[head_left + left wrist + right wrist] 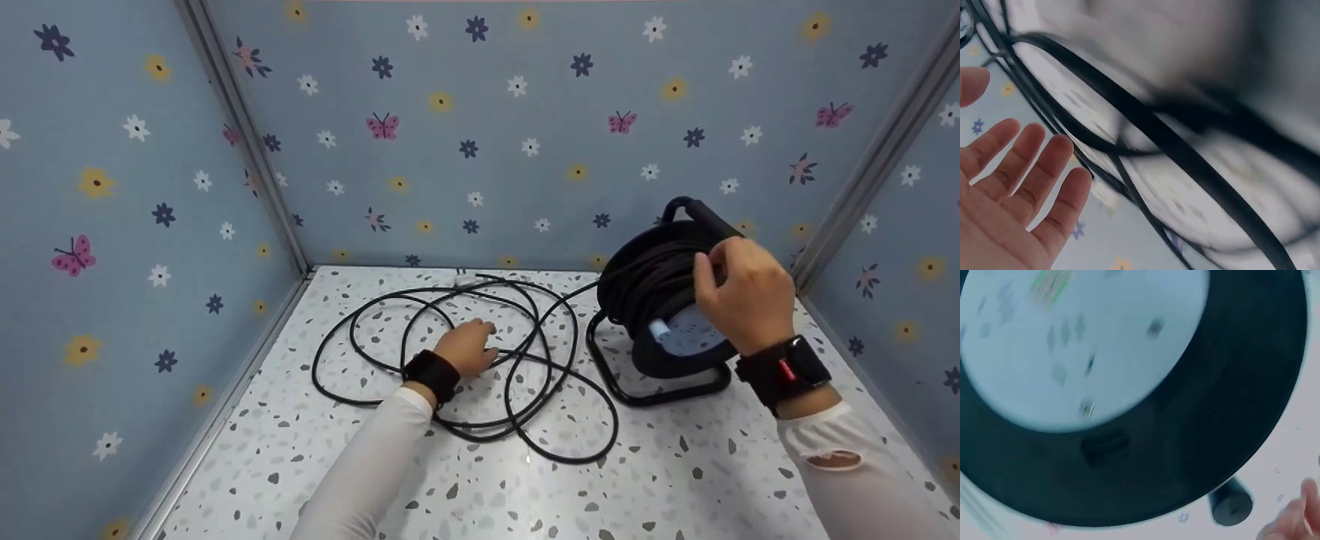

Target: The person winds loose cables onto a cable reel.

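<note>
I've got the left hand (463, 349), fingers parted and empty, amid thin black flexible cable (538, 324) looped sideways across the centre of the frame, nearer it of my 2. The cable runs up rightward to the round black reel (652, 360); beside that, the right hand (750, 292) bends, and I can't tell if it's pinching anything.

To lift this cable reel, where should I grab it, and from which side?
I'd grip the thick straight bar of its top handle, coming from above: the cable reel stands on its tubular frame, and that handle rises above the wound cable.
</note>
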### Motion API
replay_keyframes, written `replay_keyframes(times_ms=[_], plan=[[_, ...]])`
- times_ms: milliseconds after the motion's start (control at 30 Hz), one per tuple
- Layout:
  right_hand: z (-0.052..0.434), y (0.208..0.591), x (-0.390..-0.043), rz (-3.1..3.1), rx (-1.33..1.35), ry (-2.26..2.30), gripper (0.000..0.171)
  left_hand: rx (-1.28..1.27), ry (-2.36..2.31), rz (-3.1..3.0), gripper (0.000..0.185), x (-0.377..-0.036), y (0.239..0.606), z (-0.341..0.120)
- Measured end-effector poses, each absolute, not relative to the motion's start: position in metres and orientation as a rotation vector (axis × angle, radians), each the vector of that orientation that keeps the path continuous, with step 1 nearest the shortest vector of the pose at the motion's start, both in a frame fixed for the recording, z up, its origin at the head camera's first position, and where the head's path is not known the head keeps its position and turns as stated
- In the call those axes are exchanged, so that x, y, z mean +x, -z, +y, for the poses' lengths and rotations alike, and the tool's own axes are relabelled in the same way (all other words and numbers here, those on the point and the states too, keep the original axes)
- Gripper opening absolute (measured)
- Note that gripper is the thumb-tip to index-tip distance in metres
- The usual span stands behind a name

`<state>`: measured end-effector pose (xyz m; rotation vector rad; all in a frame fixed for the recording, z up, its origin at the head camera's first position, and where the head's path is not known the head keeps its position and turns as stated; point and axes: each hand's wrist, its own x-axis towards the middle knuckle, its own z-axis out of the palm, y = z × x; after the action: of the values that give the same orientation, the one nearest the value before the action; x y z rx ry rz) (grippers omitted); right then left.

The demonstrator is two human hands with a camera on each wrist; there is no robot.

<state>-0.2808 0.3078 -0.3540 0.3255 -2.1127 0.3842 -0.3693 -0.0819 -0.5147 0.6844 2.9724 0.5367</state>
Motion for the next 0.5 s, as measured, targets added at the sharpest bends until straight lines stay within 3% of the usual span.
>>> replay_keyframes(times_ms=[333, 500], plan=[[0.296, 0.378, -0.257, -2.766, 0.371, -0.242, 0.052, 0.624, -0.745, 2.812, 0.051, -0.387, 0.512, -0.034], [0.292, 0.39, -0.256, -2.855, 0.375, -0.225, 0.048, 0.633, -0.645, 2.783, 0.047, -0.385, 0.518, -0.02]])
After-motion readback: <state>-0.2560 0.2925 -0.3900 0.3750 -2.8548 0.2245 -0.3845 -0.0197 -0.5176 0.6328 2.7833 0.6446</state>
